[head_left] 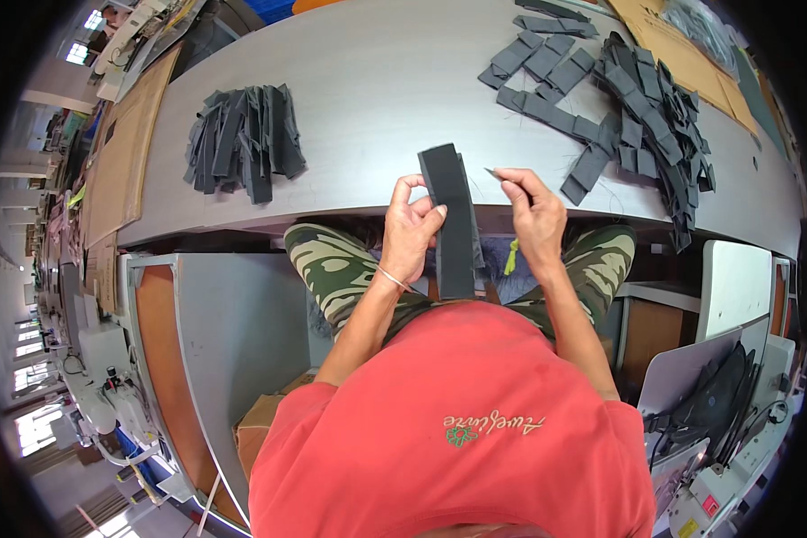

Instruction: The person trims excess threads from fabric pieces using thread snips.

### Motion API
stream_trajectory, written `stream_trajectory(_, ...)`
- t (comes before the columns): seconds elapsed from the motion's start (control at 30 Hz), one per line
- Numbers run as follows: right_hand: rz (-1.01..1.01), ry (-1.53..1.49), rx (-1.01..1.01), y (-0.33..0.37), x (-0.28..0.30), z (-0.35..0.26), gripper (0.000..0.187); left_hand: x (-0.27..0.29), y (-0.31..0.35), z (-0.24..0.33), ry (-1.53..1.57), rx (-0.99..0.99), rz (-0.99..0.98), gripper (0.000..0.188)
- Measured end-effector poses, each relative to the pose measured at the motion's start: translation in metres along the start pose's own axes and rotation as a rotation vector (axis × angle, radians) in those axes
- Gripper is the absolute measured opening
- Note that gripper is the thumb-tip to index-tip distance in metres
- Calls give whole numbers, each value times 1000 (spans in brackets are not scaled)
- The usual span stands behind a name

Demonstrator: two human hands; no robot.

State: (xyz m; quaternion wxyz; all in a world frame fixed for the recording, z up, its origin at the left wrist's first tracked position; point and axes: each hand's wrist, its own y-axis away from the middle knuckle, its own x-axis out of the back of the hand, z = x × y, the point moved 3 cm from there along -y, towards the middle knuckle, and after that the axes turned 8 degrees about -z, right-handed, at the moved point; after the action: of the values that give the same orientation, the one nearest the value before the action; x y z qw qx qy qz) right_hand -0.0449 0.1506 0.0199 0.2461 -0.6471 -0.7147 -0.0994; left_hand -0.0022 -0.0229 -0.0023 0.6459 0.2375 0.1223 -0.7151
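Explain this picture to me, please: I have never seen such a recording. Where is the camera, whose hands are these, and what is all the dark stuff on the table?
There is no machine here, only a person at work with bare hands. The one picture comes from a wide fisheye camera worn on the person's head and looking down, so the red shirt and both forearms enter from below, and straight edges bend near the rim.

The left hand holds a long dark grey fabric strip upright over the lap, in a closed grip. The right hand pinches a small thin pointed tool near the strip's top edge; what it is exactly is too small to tell.

On the grey table lie two heaps of similar dark strips: a neat pile on the left and a bigger loose spread on the right. Brown cardboard sheets lie at the table's ends.
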Motion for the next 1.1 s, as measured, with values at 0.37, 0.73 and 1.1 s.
stream_trajectory(0.37, -413, -37, 84, 22, 15, -13, 28, 10, -9, 14, -63, -115, 198, 41)
stream_trajectory(0.73, -294, -201, 37, -11, 17, -5, 33, -6, -4, 30, -554, 8, -261, 47)
stream_trajectory(1.1, -74, -295, -46, 5, 29, -3, 33, 0, -14, 33, -457, -85, -30, 27)
